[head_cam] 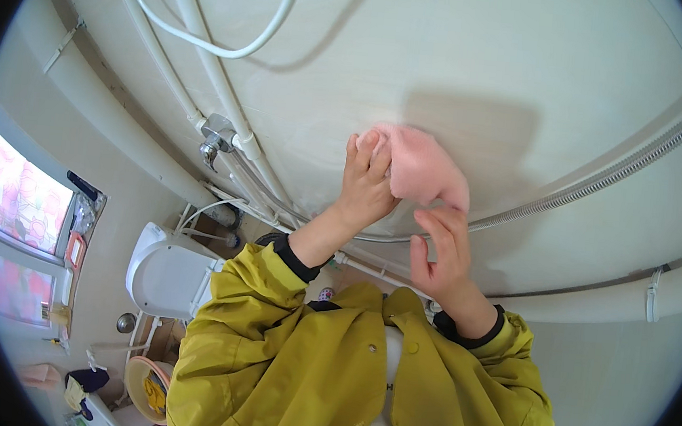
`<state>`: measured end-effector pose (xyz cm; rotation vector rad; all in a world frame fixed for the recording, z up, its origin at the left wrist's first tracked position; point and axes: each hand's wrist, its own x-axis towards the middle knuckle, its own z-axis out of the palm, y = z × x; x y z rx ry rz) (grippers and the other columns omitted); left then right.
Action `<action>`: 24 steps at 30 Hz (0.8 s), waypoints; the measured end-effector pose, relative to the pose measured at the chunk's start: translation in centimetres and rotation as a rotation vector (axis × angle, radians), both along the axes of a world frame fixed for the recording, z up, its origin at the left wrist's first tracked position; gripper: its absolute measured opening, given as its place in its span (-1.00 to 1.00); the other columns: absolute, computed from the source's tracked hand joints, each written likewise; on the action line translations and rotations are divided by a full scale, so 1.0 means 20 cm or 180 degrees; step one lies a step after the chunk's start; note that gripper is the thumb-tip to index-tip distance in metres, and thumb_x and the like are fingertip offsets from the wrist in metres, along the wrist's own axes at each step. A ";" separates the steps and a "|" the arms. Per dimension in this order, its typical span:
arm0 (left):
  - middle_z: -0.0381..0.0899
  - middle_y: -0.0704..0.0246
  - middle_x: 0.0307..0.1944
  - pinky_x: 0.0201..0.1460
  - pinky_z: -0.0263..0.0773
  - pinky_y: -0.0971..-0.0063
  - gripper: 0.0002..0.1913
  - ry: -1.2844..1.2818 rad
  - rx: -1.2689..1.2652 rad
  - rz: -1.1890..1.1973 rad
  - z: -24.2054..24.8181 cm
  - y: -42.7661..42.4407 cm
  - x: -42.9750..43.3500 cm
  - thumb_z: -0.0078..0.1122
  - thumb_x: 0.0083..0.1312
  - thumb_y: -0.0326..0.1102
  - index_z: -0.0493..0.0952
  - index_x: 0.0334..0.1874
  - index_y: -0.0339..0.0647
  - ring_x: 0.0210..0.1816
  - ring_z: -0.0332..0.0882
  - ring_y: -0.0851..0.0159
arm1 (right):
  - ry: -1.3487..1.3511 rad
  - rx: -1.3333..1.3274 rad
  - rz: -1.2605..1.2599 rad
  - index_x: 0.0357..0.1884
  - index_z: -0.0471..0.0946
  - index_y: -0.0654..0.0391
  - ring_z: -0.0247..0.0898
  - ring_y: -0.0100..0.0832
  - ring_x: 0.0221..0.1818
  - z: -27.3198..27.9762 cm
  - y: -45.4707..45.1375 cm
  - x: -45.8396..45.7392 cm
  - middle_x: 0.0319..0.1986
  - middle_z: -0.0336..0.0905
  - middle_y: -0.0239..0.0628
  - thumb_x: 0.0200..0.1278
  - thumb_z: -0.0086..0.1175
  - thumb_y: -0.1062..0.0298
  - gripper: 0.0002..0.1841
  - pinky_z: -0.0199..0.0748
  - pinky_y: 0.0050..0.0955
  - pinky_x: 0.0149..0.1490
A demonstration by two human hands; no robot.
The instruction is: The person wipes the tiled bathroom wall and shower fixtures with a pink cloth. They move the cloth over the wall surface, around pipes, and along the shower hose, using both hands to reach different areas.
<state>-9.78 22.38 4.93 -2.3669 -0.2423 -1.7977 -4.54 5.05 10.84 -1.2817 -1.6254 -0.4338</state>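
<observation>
A pink cloth [427, 166] hangs bunched in front of the pale wall, its shadow falling on the wall behind. My left hand [371, 182] grips the cloth's left edge, with the fingers pointing up and part of the fabric gathered around them. At the cloth's lower right corner is my right hand [444, 249]. Its thumb stands apart from the bent fingers, and some fingertips reach the cloth's edge. Whether they pinch the fabric cannot be made out.
A metal shower hose [586, 195] crosses the wall behind my hands, near a chrome mixer valve [218, 138] on white pipes [208, 58]. A white toilet [168, 280] stands at left. Below it is a basin [135, 371] holding yellow fabric. A curtained window [21, 185] is farther left.
</observation>
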 end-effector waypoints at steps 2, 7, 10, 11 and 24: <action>-0.02 0.14 0.44 0.29 -0.02 -0.24 -0.43 -0.0052 -0.0117 0.0097 0.03 0.04 -0.02 0.30 0.13 -0.24 0.41 0.22 -0.12 0.48 -0.20 -0.13 | 0.0042 -0.0095 0.0022 0.12 0.40 0.31 0.40 -0.08 -0.12 0.00 0.06 -0.01 -0.08 0.45 -0.04 -0.01 0.11 0.66 -0.47 0.43 -0.24 -0.02; -0.03 0.06 0.40 0.24 0.04 -0.24 -0.42 0.0104 -0.0611 0.0082 0.04 0.12 -0.07 0.33 0.12 -0.21 0.41 0.21 -0.15 0.44 -0.16 -0.20 | 0.0511 -0.0819 -0.0185 0.33 0.19 0.32 0.35 0.09 0.03 -0.02 0.17 -0.04 0.11 0.31 0.11 0.06 0.13 0.59 -0.30 0.41 -0.14 0.06; -0.05 0.07 0.41 0.24 0.05 -0.24 -0.40 0.0039 -0.0578 0.0297 -0.07 0.11 -0.10 0.34 0.11 -0.18 0.41 0.22 -0.15 0.43 -0.17 -0.23 | 0.0355 -0.0669 -0.0074 0.38 0.08 0.32 0.30 0.16 0.09 -0.06 0.25 -0.06 0.18 0.22 0.20 0.12 0.13 0.52 -0.25 0.38 -0.10 0.11; -0.06 0.06 0.42 0.25 0.04 -0.24 -0.40 0.0106 -0.0632 0.0287 -0.10 0.12 -0.13 0.34 0.10 -0.18 0.41 0.22 -0.14 0.43 -0.17 -0.24 | 0.0394 -0.0757 -0.0029 0.38 0.09 0.32 0.31 0.16 0.09 -0.07 0.27 -0.07 0.17 0.22 0.21 0.13 0.13 0.51 -0.26 0.39 -0.11 0.11; 0.18 -0.05 0.33 0.43 -0.21 -0.22 -0.39 0.0086 -0.1359 0.0330 -0.02 0.34 -0.38 0.29 0.13 -0.22 0.37 0.24 -0.27 0.39 -0.02 -0.30 | 0.0296 -0.1083 0.0408 0.38 0.14 0.25 0.40 -0.09 -0.04 -0.05 0.49 -0.20 0.05 0.33 0.01 0.09 0.13 0.55 -0.25 0.46 -0.25 0.00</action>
